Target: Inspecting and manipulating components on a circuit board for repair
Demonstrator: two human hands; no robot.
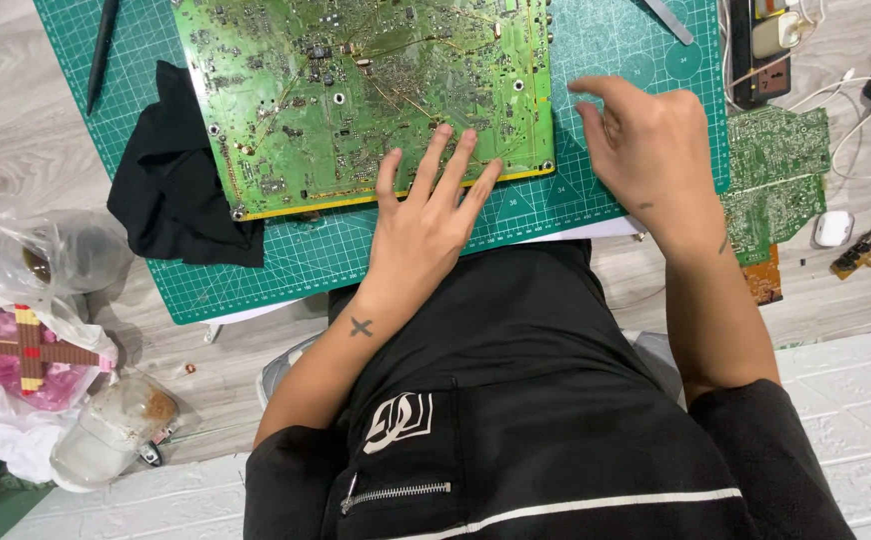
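Note:
A large green circuit board (356,90) lies on a green cutting mat (606,50) on the floor. My left hand (426,215) rests flat with fingers spread, fingertips on the board's near edge, palm on the mat. My right hand (646,150) hovers over the mat just right of the board's near right corner, fingers loosely curled and apart, holding nothing that I can see.
A black cloth (176,180) lies on the mat's left part, a dark pen-like tool (101,50) above it. Smaller green boards (776,175) and cables (856,100) sit to the right. Plastic bags (36,260) and a cup (106,435) lie at left.

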